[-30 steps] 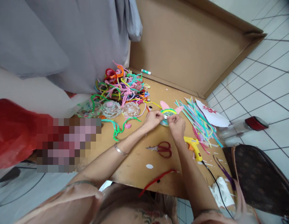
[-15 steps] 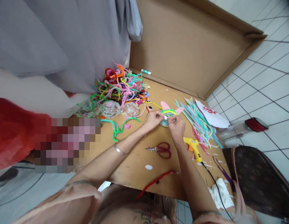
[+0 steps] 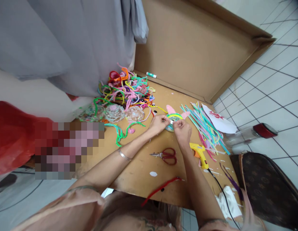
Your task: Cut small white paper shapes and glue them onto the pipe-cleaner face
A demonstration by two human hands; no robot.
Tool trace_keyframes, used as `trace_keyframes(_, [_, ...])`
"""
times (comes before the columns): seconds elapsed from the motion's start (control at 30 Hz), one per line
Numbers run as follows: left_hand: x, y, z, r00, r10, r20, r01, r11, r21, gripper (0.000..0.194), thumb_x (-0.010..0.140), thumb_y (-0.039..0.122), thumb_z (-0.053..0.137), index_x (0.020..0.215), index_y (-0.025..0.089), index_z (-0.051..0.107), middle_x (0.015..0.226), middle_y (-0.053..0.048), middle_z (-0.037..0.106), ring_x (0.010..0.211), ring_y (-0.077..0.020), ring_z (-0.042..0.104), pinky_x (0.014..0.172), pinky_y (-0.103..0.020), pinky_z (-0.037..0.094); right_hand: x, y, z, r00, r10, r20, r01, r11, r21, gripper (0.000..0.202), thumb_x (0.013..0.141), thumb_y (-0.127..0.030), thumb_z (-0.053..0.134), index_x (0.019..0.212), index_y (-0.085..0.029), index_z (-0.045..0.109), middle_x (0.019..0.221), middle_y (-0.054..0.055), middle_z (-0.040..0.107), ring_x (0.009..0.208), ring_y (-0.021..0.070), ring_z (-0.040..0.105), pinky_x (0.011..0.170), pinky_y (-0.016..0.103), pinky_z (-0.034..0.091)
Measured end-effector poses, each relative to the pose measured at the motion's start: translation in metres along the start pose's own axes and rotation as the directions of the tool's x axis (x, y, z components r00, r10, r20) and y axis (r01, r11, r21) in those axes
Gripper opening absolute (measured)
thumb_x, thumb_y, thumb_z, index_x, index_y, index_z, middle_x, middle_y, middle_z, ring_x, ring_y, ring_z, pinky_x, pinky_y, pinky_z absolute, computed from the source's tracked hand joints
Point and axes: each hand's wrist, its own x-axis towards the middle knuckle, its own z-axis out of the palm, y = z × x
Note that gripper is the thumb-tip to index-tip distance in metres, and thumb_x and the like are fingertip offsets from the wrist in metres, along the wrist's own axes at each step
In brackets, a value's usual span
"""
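Fingertips pinched, my left hand [image 3: 159,124] and my right hand [image 3: 183,130] meet at a small white piece [image 3: 171,122] with a dark spot. Just behind and beneath it lies a round craft piece with a yellow and green rim [image 3: 174,115] and two pink pointed ears [image 3: 170,109]. My hands partly cover this round piece; whether they touch it I cannot tell. Red-handled scissors [image 3: 168,156] lie nearer me on the table. Beside my right forearm is a yellow hot glue gun [image 3: 200,154] with a black cord.
Tangled pipe cleaners [image 3: 124,88] heap at the back left, with clear round pieces [image 3: 135,114] before them. Straight pipe cleaners [image 3: 206,123] lie right. A red strip [image 3: 160,191] crosses the front edge. A bottle [image 3: 250,134] and brown bag [image 3: 266,186] are at right.
Both hands stay at nearly the same place over the round piece, still pinching. The view has shifted very slightly.
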Motion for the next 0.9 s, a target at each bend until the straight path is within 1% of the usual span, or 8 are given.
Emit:
trace_keyframes(0.2, [0.001,-0.001,0.0,1.0,-0.006,-0.004,0.006,1.0,-0.002,0.01,0.07,0.022,0.061,0.071,0.013,0.067,0.071,-0.002,0.067,0.066,-0.0124,0.058,0.065,-0.023,0.046,0.0,-0.001,-0.002,1.0,0.016,0.006,-0.016,1.0,0.01,0.018,0.072,-0.034,0.052,0.062,-0.019,0.056,0.056,0.0,0.055,0.055,0.0158,0.049,0.056,0.026,0.031])
trace_keyframes(0.37, [0.0,-0.003,-0.001,0.993,0.07,-0.093,-0.073,0.997,-0.033,0.014,0.078,0.023,0.055,0.077,0.013,0.064,0.078,-0.003,0.064,0.072,-0.0124,0.056,0.073,-0.025,0.045,0.001,0.002,-0.002,1.0,0.022,0.0,-0.022,0.997,0.071,0.019,0.071,-0.035,0.053,0.061,-0.019,0.056,0.054,-0.002,0.053,0.054,0.0153,0.048,0.055,0.026,0.032])
trace_keyframes(0.43, [0.0,-0.003,-0.002,0.991,0.087,-0.104,-0.092,0.995,-0.045,0.016,0.081,0.024,0.053,0.079,0.013,0.064,0.079,-0.003,0.062,0.073,-0.0123,0.055,0.074,-0.025,0.044,0.002,0.003,-0.001,1.0,0.028,0.002,-0.028,0.996,0.087,0.02,0.07,-0.036,0.053,0.061,-0.019,0.056,0.053,-0.002,0.053,0.052,0.0149,0.048,0.053,0.025,0.031])
trace_keyframes(0.63, [-0.003,-0.005,0.0,0.989,0.124,-0.078,-0.13,0.989,-0.07,0.019,0.083,0.029,0.052,0.079,0.013,0.063,0.08,-0.003,0.061,0.077,-0.0138,0.054,0.073,-0.026,0.042,0.002,0.005,-0.001,1.0,0.026,-0.001,-0.026,0.996,0.089,0.019,0.07,-0.035,0.054,0.061,-0.019,0.056,0.051,-0.003,0.052,0.05,0.0137,0.045,0.052,0.025,0.03])
trace_keyframes(0.77, [-0.006,-0.004,-0.001,0.989,0.12,-0.082,-0.126,0.99,-0.07,0.02,0.083,0.03,0.053,0.081,0.014,0.064,0.08,-0.003,0.063,0.076,-0.014,0.054,0.071,-0.025,0.043,0.001,0.003,-0.002,1.0,0.025,0.003,-0.025,0.994,0.107,0.019,0.07,-0.035,0.054,0.06,-0.019,0.055,0.051,-0.003,0.052,0.05,0.0136,0.046,0.052,0.025,0.031])
trace_keyframes(0.9, [-0.013,-0.002,-0.006,0.991,0.125,-0.039,-0.129,0.985,-0.118,0.019,0.082,0.028,0.054,0.088,0.014,0.065,0.084,-0.004,0.065,0.076,-0.0137,0.056,0.071,-0.024,0.044,-0.005,0.003,-0.006,0.999,0.012,0.034,-0.018,0.982,0.188,0.021,0.071,-0.037,0.054,0.062,-0.019,0.055,0.049,-0.004,0.05,0.047,0.0122,0.043,0.05,0.025,0.03])
